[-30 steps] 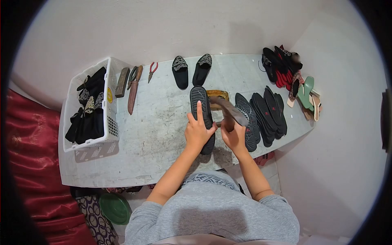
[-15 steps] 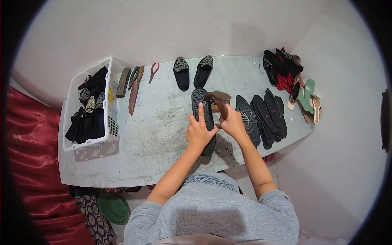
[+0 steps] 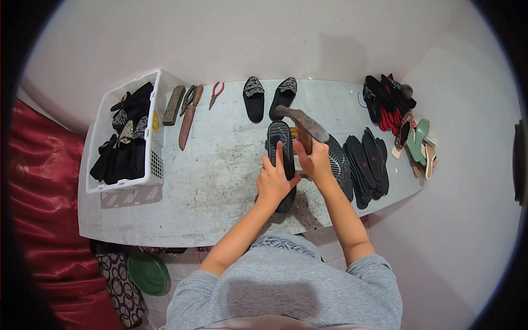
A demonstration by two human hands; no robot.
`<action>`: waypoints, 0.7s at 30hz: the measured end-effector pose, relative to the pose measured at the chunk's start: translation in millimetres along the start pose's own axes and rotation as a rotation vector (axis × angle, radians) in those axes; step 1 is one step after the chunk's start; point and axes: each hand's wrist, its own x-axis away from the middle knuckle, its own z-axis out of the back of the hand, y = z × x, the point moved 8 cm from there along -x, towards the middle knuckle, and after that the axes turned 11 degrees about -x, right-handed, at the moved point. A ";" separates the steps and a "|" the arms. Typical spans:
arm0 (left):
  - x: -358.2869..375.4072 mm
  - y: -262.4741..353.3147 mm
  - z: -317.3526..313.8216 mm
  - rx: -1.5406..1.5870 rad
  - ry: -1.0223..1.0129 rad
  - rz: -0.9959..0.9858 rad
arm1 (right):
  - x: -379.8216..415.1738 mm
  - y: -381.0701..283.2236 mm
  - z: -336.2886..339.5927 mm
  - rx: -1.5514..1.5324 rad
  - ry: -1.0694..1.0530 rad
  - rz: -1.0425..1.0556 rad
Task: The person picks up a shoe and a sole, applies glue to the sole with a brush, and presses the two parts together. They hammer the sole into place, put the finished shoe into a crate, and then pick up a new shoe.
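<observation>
My left hand is wrapped round a black shoe held with its ridged sole up, the index finger lying along the sole. Just to the right, my right hand grips a hammer by its wooden handle, its metal head raised near the shoe's upper end. Part of a small yellowish-brown object shows behind the hammer. Black soles lie close to my right hand, partly hidden by it.
A white basket of black shoes stands at the left, beside a block, a knife and red pliers. Two patterned shoes lie at the back. Stacked soles and piled shoe parts are at the right.
The hammer has turned, its head now pointing down to the right. The shoe has shifted slightly right in my left hand. The whole view has moved a little.
</observation>
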 end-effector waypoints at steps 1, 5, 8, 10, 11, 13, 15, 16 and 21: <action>0.5 -1.1 -1.6 0.002 0.000 0.006 | 1.3 -1.2 -2.7 0.034 -0.008 0.031; 2.7 -0.2 -4.6 -0.047 -0.016 0.006 | -4.1 14.9 -15.2 0.165 -0.222 -0.252; 0.3 -1.9 -2.5 -0.032 -0.003 0.001 | -1.8 -2.8 -11.6 0.175 -0.194 -0.196; 0.9 -1.4 -1.8 -0.011 0.006 -0.008 | 3.4 2.2 -12.4 0.216 -0.170 -0.150; 0.6 -1.6 -2.0 -0.025 0.000 -0.001 | 3.9 9.3 -13.8 0.217 -0.171 -0.151; 2.7 -0.1 -3.4 -0.036 -0.008 0.003 | 0.7 15.1 -17.6 0.220 -0.218 -0.195; 1.0 -1.8 -4.5 -0.043 -0.009 0.018 | -2.8 10.2 -12.5 0.163 -0.240 -0.251; 0.8 -2.9 -4.5 -0.044 -0.007 0.022 | -2.0 -1.6 -8.8 0.121 -0.196 -0.183; 1.0 -3.5 -6.5 -0.016 -0.025 0.017 | 10.7 8.0 -15.3 0.450 -0.252 -0.175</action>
